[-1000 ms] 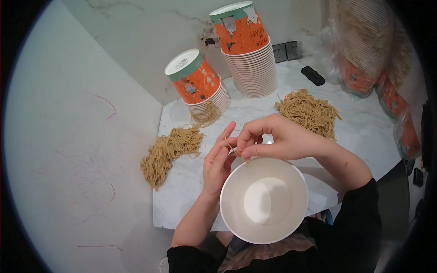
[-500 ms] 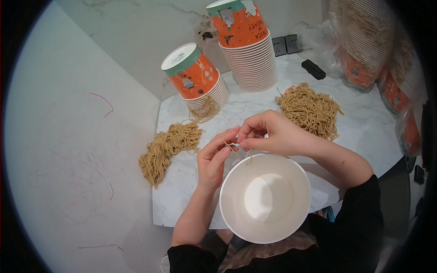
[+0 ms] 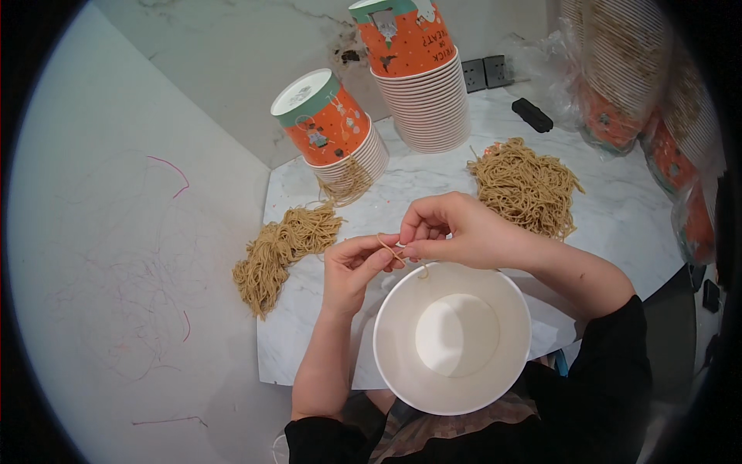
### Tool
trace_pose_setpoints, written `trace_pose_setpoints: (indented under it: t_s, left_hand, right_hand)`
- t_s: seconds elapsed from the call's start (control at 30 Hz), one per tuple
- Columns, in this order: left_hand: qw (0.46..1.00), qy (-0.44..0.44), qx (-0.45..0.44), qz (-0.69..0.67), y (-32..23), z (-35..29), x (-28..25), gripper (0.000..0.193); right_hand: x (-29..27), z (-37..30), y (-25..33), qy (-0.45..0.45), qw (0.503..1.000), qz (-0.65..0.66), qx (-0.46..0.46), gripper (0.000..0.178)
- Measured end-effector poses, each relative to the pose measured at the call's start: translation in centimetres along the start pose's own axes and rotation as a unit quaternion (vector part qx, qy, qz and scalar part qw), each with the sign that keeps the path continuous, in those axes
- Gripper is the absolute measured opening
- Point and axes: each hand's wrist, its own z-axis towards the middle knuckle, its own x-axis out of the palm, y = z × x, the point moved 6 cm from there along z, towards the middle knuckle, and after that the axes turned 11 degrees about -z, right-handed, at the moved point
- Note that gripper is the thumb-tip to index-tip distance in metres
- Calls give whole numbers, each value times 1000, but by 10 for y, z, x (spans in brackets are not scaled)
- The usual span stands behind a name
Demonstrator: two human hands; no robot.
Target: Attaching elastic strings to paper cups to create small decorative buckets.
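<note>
A thin tan string (image 3: 390, 250) is pinched between the fingertips of my left hand (image 3: 345, 272) and my right hand (image 3: 461, 232). One end of it curls down over the far rim of a large white paper bucket (image 3: 393, 340), which faces me mouth up, close to my body. Both hands meet just beyond that rim. To the left of my left hand lies a bundle of tan strings (image 3: 287, 254). Beyond my right hand sits a bigger tangled heap of tan strings (image 3: 527, 188). The tips of my right fingers are partly hidden.
Two stacks of upturned orange and green paper buckets, a short stack (image 3: 328, 124) and a tall stack (image 3: 425, 100), stand at the back. Plastic-wrapped bucket stacks (image 3: 618, 69) crowd the right. A small black object (image 3: 532, 115) lies near wall sockets (image 3: 485, 73). A white wall (image 3: 116, 255) bounds the left.
My left hand has shifted slightly left and its fingers have dropped a little toward the bucket rim. My right hand has moved slightly down. The string stays pinched between them.
</note>
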Motion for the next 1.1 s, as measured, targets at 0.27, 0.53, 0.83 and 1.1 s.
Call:
trace_pose_setpoints:
  t_s: [0.27, 0.53, 0.83, 1.1]
  left_hand:
    - [998, -27, -39, -34, 2, 0, 0, 16]
    - [996, -40, -49, -62, 3, -3, 5, 21]
    - [999, 5, -6, -48, -4, -8, 7, 27]
    - [997, 8, 28, -71, -12, -9, 19, 32]
  right_hand:
    - [5, -1, 0, 25, 997, 73, 5, 15]
    - [4, -6, 12, 64, 993, 97, -29, 14]
    - [2, -22, 44, -68, 989, -93, -92, 11]
    - [10, -32, 57, -152, 890, -354, -241, 13]
